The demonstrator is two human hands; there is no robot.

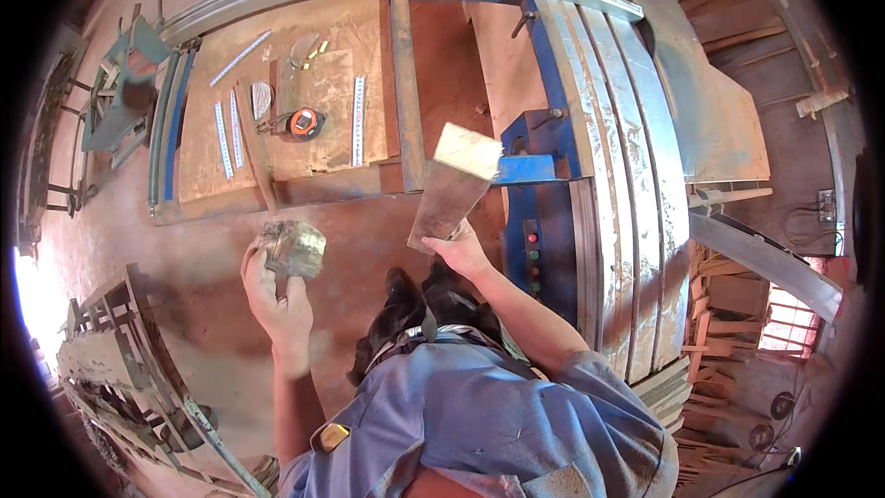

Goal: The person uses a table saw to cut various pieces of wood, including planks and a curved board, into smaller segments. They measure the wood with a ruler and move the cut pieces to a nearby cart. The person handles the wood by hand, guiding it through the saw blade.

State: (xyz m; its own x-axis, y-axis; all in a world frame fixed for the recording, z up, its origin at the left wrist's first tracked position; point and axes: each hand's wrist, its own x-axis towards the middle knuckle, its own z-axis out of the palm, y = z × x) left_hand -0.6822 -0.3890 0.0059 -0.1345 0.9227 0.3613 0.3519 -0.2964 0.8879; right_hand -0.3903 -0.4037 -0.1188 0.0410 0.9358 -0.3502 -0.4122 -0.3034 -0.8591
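Note:
My left hand (274,300) is closed round a short, weathered wood block (293,249) with a greyish face. Its fingers wrap the block's left side and underside. In my right hand (458,247) is a longer wooden block (452,194), gripped at its lower end. That block tilts up and away, and its pale sawn end (468,151) faces upward. The two blocks are apart, both held above the floor in front of my body.
Ahead lies a wooden board (277,157) in a metal frame, bearing a tape measure (305,123) and several ruler strips (359,120). To the right stands a blue machine (544,249) with buttons and a grooved metal table (636,175). A rack (138,360) is at lower left.

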